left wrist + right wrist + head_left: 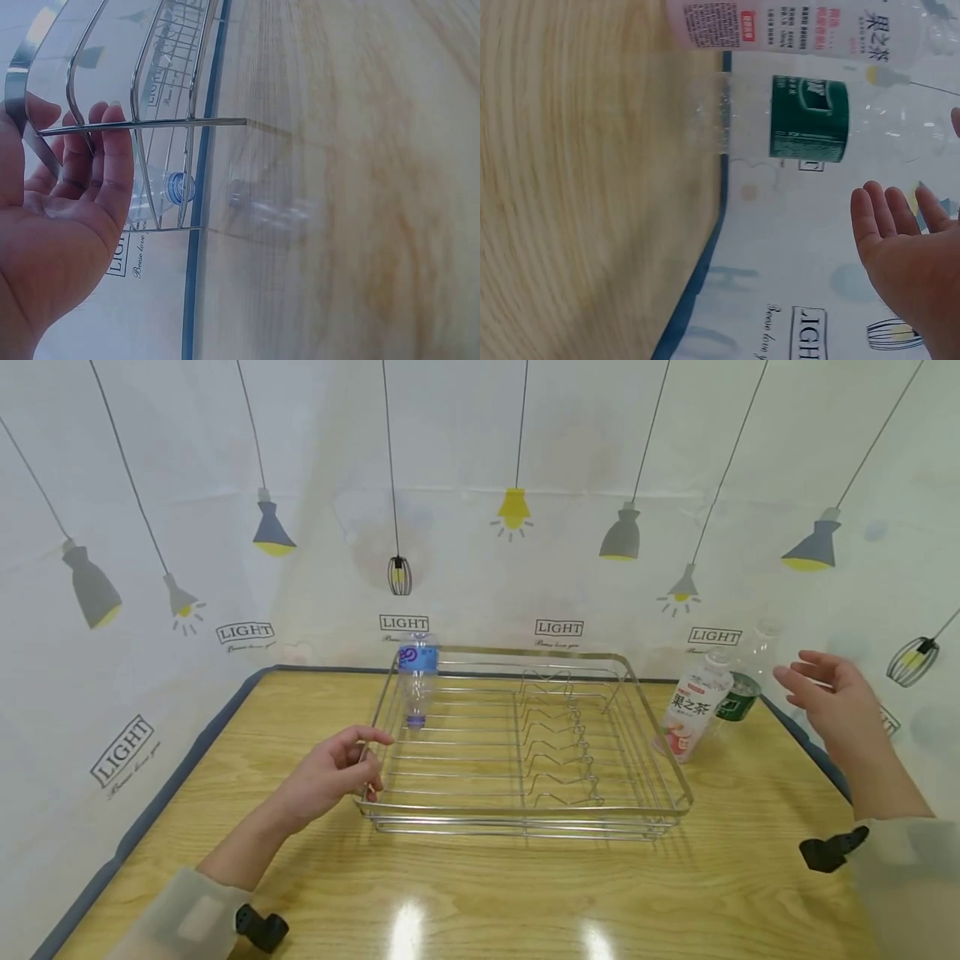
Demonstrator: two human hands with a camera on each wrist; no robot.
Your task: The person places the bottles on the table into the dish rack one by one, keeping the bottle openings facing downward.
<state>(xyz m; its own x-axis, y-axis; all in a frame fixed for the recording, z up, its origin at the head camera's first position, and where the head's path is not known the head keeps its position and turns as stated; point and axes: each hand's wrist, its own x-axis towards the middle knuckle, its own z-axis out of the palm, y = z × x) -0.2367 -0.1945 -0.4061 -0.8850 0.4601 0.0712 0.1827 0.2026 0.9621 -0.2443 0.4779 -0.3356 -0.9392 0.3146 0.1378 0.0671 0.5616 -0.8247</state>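
Observation:
My left hand [341,768] is at the front left corner of a wire dish rack [525,811]; in the left wrist view its fingers [112,165] curl about the rack's flat top rim. Inside the rack, at its back left, a clear bottle with a blue label [417,660] leans cap down. My right hand [836,697] hovers with loosely bent fingers, holding nothing, to the right of a clear bottle with a green label [742,693]. A gap shows between them in the right wrist view. Beside that bottle stands a pink-and-white labelled drink bottle [693,706], near the rack's right side.
The rack stands on a wooden table [465,893] with a dark blue edge at the back and sides. Behind it hangs a white backdrop [465,460] printed with lamps. Small black devices [261,928] sit on both sleeves.

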